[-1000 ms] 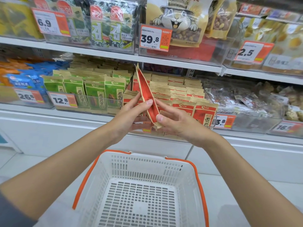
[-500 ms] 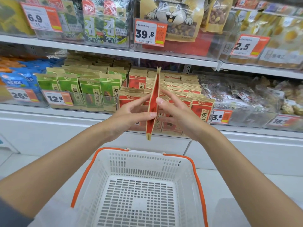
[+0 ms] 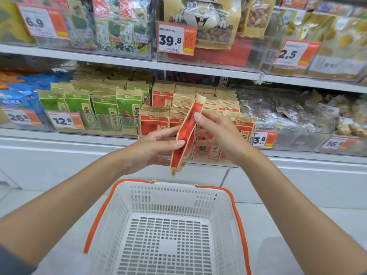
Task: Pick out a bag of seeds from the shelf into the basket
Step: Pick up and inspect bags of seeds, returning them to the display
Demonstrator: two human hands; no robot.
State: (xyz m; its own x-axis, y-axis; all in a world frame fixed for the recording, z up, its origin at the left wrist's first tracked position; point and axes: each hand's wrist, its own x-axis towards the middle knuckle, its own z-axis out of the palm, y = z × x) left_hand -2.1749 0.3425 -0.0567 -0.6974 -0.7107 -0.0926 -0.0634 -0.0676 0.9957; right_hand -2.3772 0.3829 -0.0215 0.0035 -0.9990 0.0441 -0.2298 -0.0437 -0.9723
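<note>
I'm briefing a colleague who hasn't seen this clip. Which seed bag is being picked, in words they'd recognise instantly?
Find the lower shelf above the white basket, at its tray of shelved red bags. Just before that tray, the left hand and right hand pinch the held bag between them. Unlike its upright, front-facing neighbours, it is turned edge-on and tilted.

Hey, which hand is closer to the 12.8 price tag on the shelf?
Left. The left hand holds the red seed bag to the right of and below the 12.8 price tag. The right hand pinches the bag's other side, farther right.
</note>
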